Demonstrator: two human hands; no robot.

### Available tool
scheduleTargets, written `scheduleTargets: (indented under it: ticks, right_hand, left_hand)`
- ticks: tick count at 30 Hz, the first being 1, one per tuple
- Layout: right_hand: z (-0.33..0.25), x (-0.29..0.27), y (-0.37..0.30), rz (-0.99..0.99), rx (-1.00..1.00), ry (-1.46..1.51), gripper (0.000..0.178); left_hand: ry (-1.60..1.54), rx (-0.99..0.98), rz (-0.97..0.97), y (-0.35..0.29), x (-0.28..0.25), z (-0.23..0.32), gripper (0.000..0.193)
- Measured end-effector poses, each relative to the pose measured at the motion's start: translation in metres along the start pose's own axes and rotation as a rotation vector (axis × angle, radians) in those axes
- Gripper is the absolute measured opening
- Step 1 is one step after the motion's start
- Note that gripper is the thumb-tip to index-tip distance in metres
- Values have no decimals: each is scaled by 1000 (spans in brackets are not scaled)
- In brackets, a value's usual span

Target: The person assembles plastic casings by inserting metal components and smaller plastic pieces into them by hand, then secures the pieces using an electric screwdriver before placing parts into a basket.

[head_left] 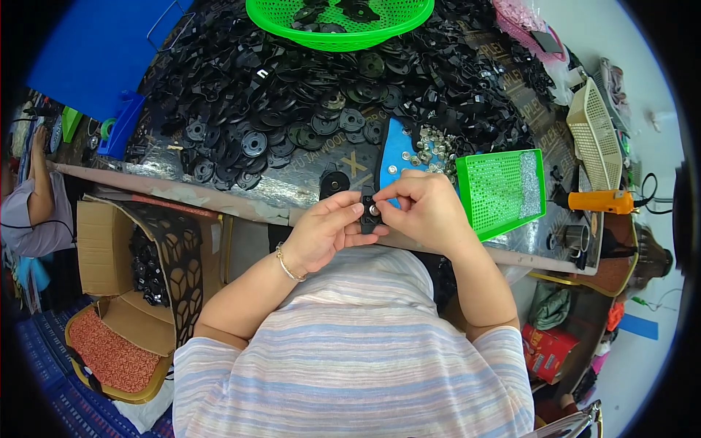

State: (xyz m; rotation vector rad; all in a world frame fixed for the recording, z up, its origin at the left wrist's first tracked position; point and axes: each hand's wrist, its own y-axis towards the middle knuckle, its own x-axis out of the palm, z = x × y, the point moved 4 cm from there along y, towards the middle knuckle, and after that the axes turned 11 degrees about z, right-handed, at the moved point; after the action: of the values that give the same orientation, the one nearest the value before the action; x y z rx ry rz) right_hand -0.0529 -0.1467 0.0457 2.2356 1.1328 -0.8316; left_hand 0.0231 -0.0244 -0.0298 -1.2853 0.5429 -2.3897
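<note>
- Dark table [303, 172] runs from left to right across the scene, curving in my wide view.
- On the left, I see a blue tape dispenser [120, 133] on the table, with an open cardboard box [101, 252] lower down and nearer.
- Left of centre, a wide heap of black plastic parts [219, 98] covers much of the table; a green basket [343, 42] stands at its far side.
- Near the middle, I have the left hand [325, 228] closed around one black part [369, 223], just over the table's near edge.
- Just right of it, the right hand [429, 208] has thumb and forefinger drawn together at a shiny metal button [374, 209] on that part; I cannot tell whether they grip it.
- Beyond the right hand, loose metal studs [431, 142] lie on and beside a blue sheet [395, 142].
- Farther right, I see a green tray [467, 201], then an orange-handled tool [600, 201].
</note>
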Motion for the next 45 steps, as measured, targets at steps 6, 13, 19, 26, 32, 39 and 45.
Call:
scheduleTargets:
  ticks: [6, 13, 19, 26, 32, 39, 45]
  right_hand:
    - [-1, 2, 5, -1, -10, 55, 12]
    - [26, 19, 61, 134, -62, -174, 34]
    - [33, 56, 92, 47, 93, -411, 45]
    - [39, 34, 74, 190, -33, -10, 20]
    - [46, 14, 11, -140, -247, -73, 20]
    - [49, -4, -15, 37, -116, -46, 25]
    - [53, 10, -19, 150, -36, -264, 40]
  left_hand:
    - [-18, 19, 11, -3, -2, 3, 20]
    - [-6, 57, 73, -15, -3, 10, 21]
    - [-19, 100, 82, -24, -10, 16, 20]
    - [-28, 116, 101, -24, -18, 18, 21]
    - [-38, 111, 103, -16, -16, 18, 27]
    - [-27, 126, 74, -10, -14, 17, 28]
    - [-10, 112, 104, -11, -10, 9, 28]
